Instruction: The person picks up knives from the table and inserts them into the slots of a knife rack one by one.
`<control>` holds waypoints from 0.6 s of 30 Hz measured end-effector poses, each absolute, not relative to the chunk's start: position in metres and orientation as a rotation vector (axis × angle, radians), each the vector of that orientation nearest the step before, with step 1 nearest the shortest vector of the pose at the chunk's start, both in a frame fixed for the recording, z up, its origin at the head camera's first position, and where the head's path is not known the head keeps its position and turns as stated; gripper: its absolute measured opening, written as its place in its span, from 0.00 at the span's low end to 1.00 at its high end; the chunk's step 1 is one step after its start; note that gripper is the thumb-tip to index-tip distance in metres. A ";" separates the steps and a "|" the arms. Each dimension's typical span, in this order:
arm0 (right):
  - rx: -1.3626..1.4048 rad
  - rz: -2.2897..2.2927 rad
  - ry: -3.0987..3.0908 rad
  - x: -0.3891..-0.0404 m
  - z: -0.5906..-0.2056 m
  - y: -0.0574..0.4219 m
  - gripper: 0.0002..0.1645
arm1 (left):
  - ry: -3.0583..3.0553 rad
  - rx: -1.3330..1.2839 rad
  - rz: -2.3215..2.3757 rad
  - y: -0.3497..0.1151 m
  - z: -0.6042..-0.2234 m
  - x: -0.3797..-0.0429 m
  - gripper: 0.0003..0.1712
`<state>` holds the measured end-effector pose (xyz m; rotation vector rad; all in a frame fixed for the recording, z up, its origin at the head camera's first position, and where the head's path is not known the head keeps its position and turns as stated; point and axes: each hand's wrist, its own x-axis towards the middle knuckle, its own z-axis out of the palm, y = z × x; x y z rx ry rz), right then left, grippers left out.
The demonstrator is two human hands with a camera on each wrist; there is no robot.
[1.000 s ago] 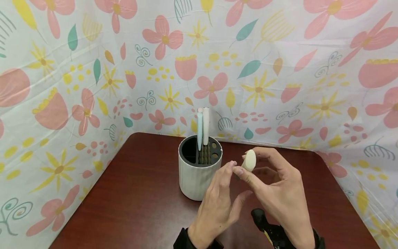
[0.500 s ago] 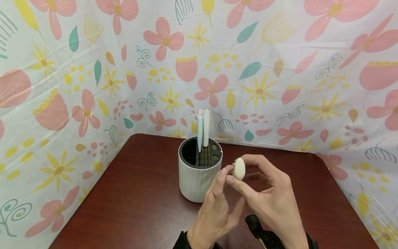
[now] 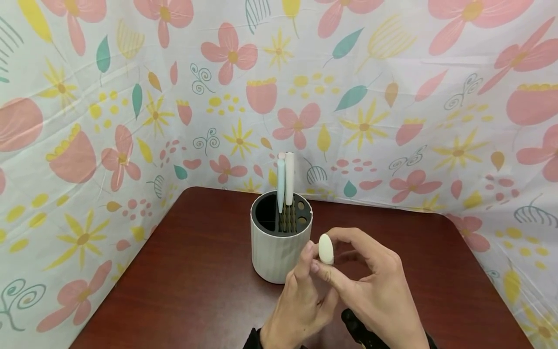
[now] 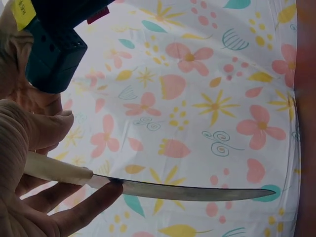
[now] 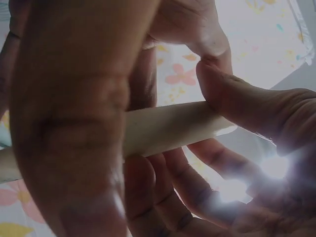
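Note:
A knife with a cream handle [image 3: 325, 249] is pinched between thumb and fingers of my right hand [image 3: 370, 276], just in front of the knife block. In the head view its handle end faces me. The left wrist view shows the slim metal blade [image 4: 192, 191] stretching sideways, edge-on. My left hand [image 3: 301, 300] is beside it, fingers extended and touching the knife from below around where handle meets blade; its thumb stands apart. In the right wrist view the handle [image 5: 168, 126] runs between the fingers, partly covered by one large near finger.
The white ribbed knife block [image 3: 272, 261] stands on the dark red-brown table [image 3: 187, 271], with a pale blue handle [image 3: 281, 182] and a white handle [image 3: 289, 179] sticking up from its black insert. A flowered curtain [image 3: 174, 97] encloses the back and sides. A black wrist device [image 3: 362, 329] sits by my right wrist.
My right hand has moved left and down toward me with the knife, whose handle end now stands more upright in view. The left hand's fingers have drawn in closer against it.

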<state>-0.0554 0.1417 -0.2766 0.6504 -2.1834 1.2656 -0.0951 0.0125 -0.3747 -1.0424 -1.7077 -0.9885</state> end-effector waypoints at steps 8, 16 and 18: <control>0.707 1.239 -2.195 -0.050 -0.276 0.143 0.26 | -1.639 -1.090 -0.982 0.005 -0.376 -0.095 0.34; 0.819 1.251 -2.142 -0.053 -0.278 0.145 0.28 | -1.614 -1.122 -0.972 -0.001 -0.373 -0.094 0.27; 0.833 1.263 -2.141 -0.053 -0.278 0.145 0.28 | -1.619 -1.110 -0.965 -0.002 -0.374 -0.093 0.23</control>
